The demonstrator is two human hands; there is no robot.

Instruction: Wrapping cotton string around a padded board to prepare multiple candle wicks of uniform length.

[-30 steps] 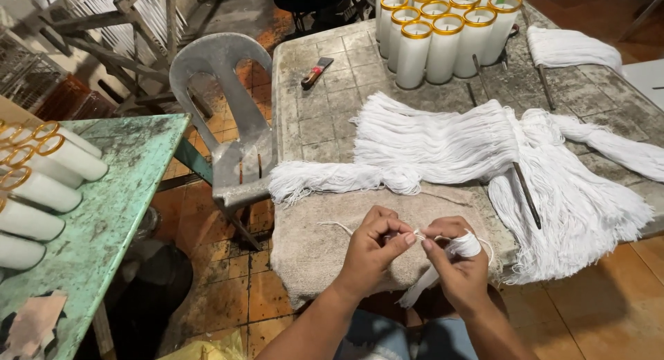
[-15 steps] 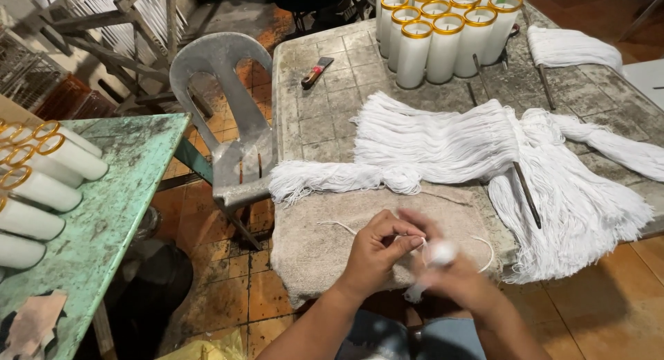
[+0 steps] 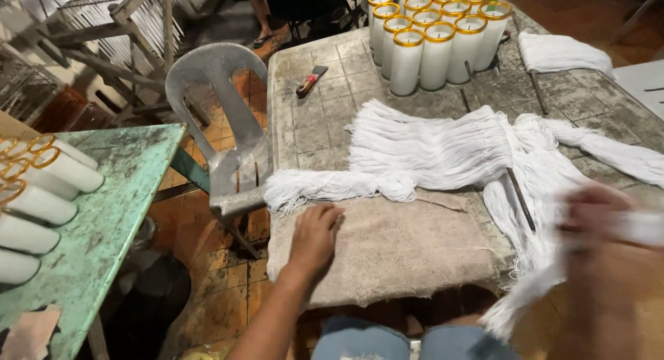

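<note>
burlap cloth (image 3: 408, 246) under left hand (image 3: 315, 237), right hand (image 3: 602, 222) blurred

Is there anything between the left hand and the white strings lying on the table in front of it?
Nothing visible. The left hand rests on the burlap cloth, and only bare cloth separates it from the white strings.

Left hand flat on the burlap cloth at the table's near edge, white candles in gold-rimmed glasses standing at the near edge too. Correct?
Not quite. The left hand does rest on the burlap cloth at the near edge, but the candles stand at the table's far end, as the head view shows.
</note>
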